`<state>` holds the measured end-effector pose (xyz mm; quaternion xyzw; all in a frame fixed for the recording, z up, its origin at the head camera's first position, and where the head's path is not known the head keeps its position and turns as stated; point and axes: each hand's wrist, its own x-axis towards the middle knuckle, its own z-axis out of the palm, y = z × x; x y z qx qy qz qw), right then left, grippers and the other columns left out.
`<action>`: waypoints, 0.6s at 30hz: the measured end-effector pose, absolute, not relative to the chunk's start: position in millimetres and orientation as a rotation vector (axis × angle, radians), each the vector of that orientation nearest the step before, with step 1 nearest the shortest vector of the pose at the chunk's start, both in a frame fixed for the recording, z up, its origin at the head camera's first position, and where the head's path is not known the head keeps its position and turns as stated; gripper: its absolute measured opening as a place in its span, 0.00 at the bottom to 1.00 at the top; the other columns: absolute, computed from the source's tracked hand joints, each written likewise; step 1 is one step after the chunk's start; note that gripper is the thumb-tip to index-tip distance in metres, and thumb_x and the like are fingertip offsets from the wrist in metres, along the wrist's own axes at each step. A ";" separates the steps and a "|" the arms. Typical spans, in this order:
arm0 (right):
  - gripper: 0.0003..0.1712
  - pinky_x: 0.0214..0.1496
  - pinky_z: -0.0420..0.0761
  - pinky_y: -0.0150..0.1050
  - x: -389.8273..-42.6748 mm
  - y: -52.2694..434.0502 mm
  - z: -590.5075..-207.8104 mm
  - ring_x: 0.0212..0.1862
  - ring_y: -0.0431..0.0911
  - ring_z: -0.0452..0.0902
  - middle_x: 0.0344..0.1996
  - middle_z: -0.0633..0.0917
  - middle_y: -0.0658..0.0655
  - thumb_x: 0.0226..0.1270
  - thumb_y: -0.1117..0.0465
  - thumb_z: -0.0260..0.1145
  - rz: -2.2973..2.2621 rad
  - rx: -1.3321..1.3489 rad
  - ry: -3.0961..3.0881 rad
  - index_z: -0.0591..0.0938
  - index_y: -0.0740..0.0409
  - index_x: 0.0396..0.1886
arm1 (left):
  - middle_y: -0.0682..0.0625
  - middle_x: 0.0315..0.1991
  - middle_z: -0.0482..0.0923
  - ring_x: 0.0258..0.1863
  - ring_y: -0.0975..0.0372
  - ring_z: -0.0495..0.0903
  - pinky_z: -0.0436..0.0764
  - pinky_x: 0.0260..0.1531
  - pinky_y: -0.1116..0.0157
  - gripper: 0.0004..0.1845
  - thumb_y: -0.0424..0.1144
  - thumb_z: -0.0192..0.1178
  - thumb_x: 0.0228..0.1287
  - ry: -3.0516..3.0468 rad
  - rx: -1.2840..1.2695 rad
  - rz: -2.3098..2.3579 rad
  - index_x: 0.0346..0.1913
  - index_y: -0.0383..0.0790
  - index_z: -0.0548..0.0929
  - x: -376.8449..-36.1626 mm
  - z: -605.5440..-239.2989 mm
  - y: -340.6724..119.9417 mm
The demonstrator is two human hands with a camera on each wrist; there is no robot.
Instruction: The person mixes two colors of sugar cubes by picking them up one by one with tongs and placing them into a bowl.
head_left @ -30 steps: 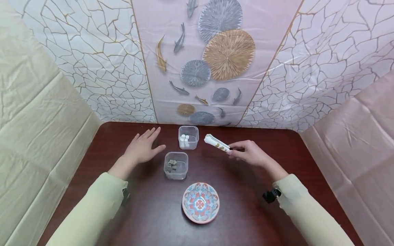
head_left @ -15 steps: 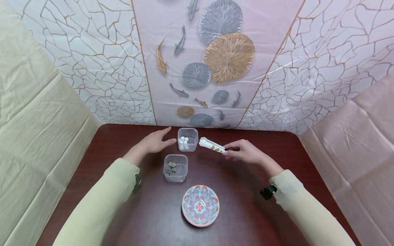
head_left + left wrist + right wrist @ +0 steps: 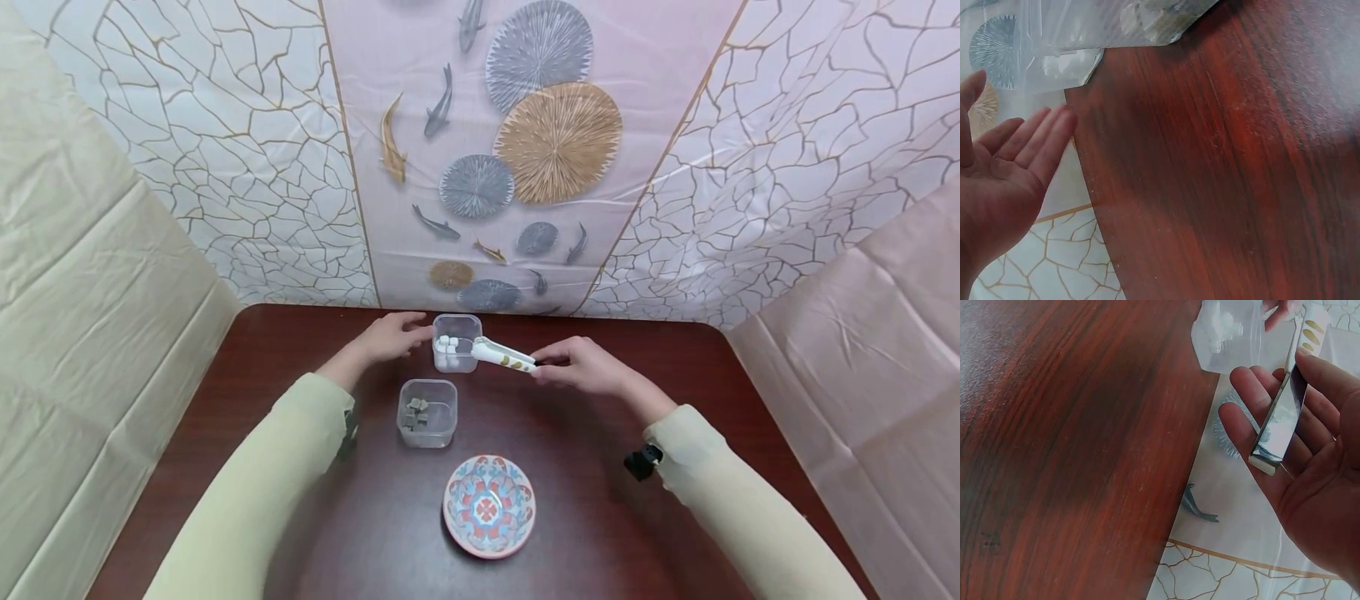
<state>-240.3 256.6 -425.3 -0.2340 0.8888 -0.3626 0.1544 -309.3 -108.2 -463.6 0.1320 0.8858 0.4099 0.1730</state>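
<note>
My right hand (image 3: 581,365) pinches a pair of tongs (image 3: 504,357), white with gold oval marks toward the tips and shiny metal at the handle end (image 3: 1280,425). The tong tips overlap the right rim of a clear plastic container (image 3: 467,360), which holds several small white cubes (image 3: 447,343). On that container's other side is my left hand (image 3: 390,337), its fingertips right at the left wall. Its fingers (image 3: 1054,147) look extended in the left wrist view, with nothing in the palm. Closer to me stands a second clear container (image 3: 442,433) with several grey-brown pieces (image 3: 417,411).
A bowl (image 3: 487,542) patterned in red and blue sits on the dark red wooden table (image 3: 600,500), nearer than both containers. Behind the table's far edge hangs a patterned cloth (image 3: 480,250). Beige cloth walls (image 3: 90,292) stand at both sides.
My left hand has moved right, up to the far container's left side. My right hand has carried the tongs left, bringing their tips to its right rim.
</note>
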 end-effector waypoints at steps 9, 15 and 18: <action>0.13 0.32 0.85 0.35 -241.9 250.0 -421.1 0.33 0.40 0.84 0.36 0.93 0.53 0.76 0.60 0.72 -0.979 -0.674 2.587 0.91 0.59 0.55 | 0.27 0.71 0.74 0.66 0.40 0.81 0.89 0.57 0.53 0.33 0.42 0.58 0.84 2.237 0.254 1.453 0.80 0.25 0.63 -318.3 -460.7 -98.4; 0.13 0.30 0.82 0.33 -243.3 248.8 -420.2 0.30 0.39 0.81 0.36 0.92 0.56 0.76 0.59 0.72 -0.950 -0.670 2.609 0.91 0.58 0.55 | 0.26 0.71 0.73 0.68 0.39 0.79 0.88 0.59 0.51 0.32 0.37 0.56 0.84 2.158 0.216 1.527 0.79 0.22 0.62 -320.7 -463.8 -95.8; 0.13 0.29 0.79 0.32 -244.2 248.9 -420.3 0.29 0.41 0.79 0.35 0.91 0.54 0.76 0.59 0.72 -0.925 -0.694 2.627 0.91 0.58 0.54 | 0.26 0.71 0.73 0.69 0.38 0.78 0.87 0.60 0.50 0.31 0.35 0.55 0.84 2.095 0.189 1.566 0.79 0.21 0.62 -321.3 -467.6 -94.3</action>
